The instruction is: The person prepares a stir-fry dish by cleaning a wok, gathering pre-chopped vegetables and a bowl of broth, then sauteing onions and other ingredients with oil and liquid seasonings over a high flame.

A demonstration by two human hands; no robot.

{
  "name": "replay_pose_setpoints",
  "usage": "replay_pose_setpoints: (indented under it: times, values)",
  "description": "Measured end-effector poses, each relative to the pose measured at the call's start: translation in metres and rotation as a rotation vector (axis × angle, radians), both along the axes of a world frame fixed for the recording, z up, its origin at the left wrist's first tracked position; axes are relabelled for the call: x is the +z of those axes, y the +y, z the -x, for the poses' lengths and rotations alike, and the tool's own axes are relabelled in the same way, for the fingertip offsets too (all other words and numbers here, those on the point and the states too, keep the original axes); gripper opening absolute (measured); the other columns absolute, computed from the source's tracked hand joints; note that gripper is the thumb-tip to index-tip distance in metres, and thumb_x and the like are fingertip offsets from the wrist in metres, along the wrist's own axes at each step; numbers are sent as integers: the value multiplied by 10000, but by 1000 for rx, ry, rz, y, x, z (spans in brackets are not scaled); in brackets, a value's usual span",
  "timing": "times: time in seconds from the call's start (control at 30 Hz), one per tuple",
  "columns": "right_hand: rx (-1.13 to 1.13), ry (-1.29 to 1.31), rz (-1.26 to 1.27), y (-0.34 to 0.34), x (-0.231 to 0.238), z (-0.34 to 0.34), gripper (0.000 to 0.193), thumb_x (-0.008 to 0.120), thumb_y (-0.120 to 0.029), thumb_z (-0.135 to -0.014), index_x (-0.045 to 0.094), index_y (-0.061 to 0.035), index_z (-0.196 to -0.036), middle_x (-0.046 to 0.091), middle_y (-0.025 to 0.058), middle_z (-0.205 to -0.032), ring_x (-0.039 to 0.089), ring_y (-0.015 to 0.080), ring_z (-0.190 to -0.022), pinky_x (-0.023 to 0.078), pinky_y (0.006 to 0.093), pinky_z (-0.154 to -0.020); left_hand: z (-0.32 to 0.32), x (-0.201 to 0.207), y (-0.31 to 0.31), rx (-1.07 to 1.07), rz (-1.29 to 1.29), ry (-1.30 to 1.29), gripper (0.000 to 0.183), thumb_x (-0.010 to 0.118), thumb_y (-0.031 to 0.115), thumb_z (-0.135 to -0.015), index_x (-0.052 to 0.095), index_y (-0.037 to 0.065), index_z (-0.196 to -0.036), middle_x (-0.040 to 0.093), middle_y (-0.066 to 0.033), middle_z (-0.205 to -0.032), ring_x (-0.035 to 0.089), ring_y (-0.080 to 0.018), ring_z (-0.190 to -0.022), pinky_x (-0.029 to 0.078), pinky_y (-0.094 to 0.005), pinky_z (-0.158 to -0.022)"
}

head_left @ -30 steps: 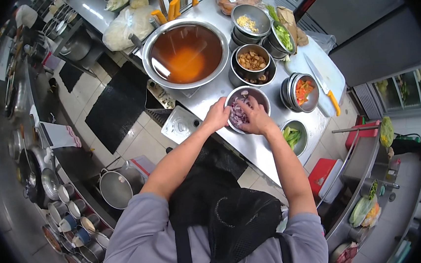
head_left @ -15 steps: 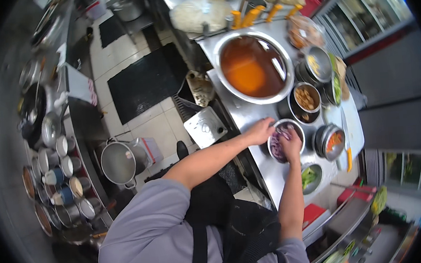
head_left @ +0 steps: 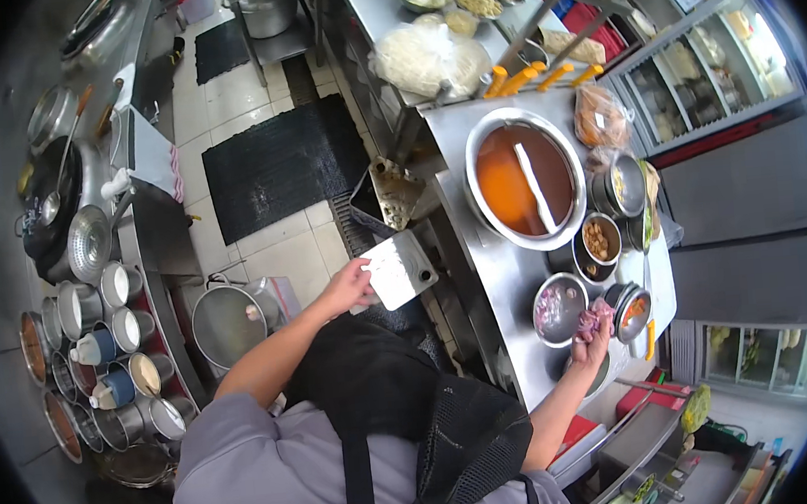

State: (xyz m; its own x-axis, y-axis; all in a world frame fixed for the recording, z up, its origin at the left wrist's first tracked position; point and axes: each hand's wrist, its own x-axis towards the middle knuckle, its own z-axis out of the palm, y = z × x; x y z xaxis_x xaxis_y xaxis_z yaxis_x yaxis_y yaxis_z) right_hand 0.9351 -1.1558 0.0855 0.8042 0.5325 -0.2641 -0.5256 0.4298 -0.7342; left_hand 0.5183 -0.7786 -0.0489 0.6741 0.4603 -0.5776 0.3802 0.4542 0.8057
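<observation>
My right hand [head_left: 593, 339], at the right of the steel counter, is closed round a clump of purple sliced onion [head_left: 596, 314]. Beside it, a steel bowl [head_left: 561, 310] has a few purple slices inside. My left hand [head_left: 344, 290] reaches over the counter's left side, its fingers curled at the corner of a square metal lid [head_left: 399, 269]. How firmly they grip its edge is hard to see. Close to my right hand are stacked bowls with orange pieces [head_left: 634, 312] and another bowl [head_left: 588, 377] partly behind my forearm.
A wide basin of orange-brown liquid [head_left: 502, 183] holds a white stick. Behind it are yellow-handled tools [head_left: 525, 79]. A pot of brown chunks [head_left: 599, 237] stands nearby, with a yellow-handled knife [head_left: 651, 339] at the right. A large pot [head_left: 229, 323] and black mats [head_left: 287, 162] are left.
My left hand has left the onion bowl and moved left to the metal lid. My right hand has lifted a clump of onion out and shifted right. Far fewer slices show in the bowl.
</observation>
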Motion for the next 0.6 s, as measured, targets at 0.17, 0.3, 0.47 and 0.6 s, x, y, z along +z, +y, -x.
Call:
replay_pose_setpoints:
  times: [0.17, 0.3, 0.47, 0.6]
  values:
    - [90, 105, -225, 79, 60, 55, 242, 593, -161, -1054, 474, -33, -1220, 541, 155, -1164, 539, 169, -886, 440, 150, -403, 113, -11, 55, 290, -4, 54, 489, 551, 304, -1074, 445, 70, -1490, 573, -134, -1229, 691, -223, -967, 637, -402, -771]
    - [371, 295, -396, 176, 75, 99, 303, 588, -117, -1022, 447, -21, -1272, 496, 197, -1243, 529, 193, -916, 489, 193, -426, 174, 0, 89, 504, 40, 48, 506, 542, 296, -1081, 410, 67, -1513, 536, -129, -1253, 679, -245, -1013, 634, -445, -799]
    - [719, 477, -391, 343, 77, 147, 185, 574, -115, -1038, 461, -27, -1157, 455, 136, -1093, 516, 186, -864, 431, 174, -408, 215, 8, 112, 799, 35, -85, 494, 553, 292, -1081, 416, 77, -1504, 532, -121, -1230, 672, -254, -1040, 629, -445, -817]
    - [908, 484, -362, 474, 68, 189, 217, 551, -121, -1041, 462, -14, -1207, 448, 131, -1122, 518, 192, -850, 466, 186, -415, 231, -1, 132, 926, 23, -161, 476, 556, 270, -1082, 423, 83, -1499, 532, -119, -1222, 673, -250, -1041, 629, -435, -809]
